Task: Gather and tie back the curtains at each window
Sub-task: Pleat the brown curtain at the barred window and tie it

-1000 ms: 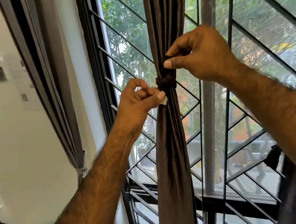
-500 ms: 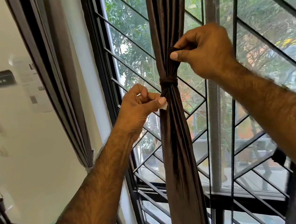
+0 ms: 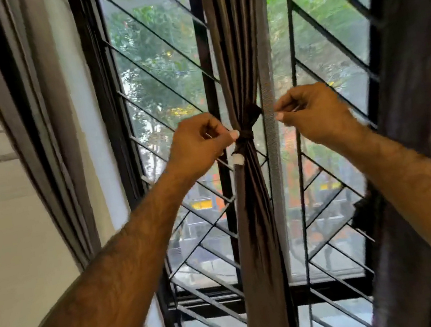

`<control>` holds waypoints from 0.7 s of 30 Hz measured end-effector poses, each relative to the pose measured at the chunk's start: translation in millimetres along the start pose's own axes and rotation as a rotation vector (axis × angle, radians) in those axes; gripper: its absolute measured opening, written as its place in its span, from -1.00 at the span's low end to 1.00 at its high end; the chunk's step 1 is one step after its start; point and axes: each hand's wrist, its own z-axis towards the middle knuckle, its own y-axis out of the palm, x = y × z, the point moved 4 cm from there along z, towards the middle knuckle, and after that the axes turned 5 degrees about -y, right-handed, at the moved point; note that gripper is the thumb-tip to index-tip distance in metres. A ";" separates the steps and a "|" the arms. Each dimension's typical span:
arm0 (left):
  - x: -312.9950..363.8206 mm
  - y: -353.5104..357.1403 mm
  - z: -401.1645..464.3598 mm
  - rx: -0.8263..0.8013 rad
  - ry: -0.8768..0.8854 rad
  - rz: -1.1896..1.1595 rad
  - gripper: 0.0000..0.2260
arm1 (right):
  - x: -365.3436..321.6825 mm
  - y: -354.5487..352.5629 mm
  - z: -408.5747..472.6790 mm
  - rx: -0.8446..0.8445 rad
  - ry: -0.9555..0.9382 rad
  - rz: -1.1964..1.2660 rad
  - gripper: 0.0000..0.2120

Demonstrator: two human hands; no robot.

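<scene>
Dark brown satin curtain (image 3: pixel 255 213) hangs bunched at the window's middle bar, long axis straight up and down, cinched by a matching brown fabric tie (image 3: pixel 245 134). Left hand (image 3: pixel 199 144) pinches the knot; right hand (image 3: pixel 313 112) is curled, apparently pinching a thin end. I'd pull both ends evenly, level, so it snugs without sliding down.

gathered curtain (image 3: pixel 255 213) hangs centre, before window grille (image 3: pixel 166 67) | tie-back (image 3: pixel 245 134) wraps its middle | left hand (image 3: pixel 200 144) just left of tie-back, touching it | right hand (image 3: pixel 313 112) right of it, apart | second curtain (image 3: pixel 31 120) far left | third curtain (image 3: pixel 423 104) far right
</scene>
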 end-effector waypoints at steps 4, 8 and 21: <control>29.5 46.7 18.6 -0.123 0.045 -0.069 -0.75 | 17.5 -58.5 -21.4 0.033 0.075 -0.172 -0.87; 61.8 92.5 44.6 -0.194 0.085 -0.065 -0.72 | 37.3 -123.1 -30.9 0.082 0.114 -0.345 -0.86; 192.2 269.8 153.0 -0.059 0.234 0.038 -0.71 | 128.9 -313.1 8.6 0.164 0.164 -0.358 -0.86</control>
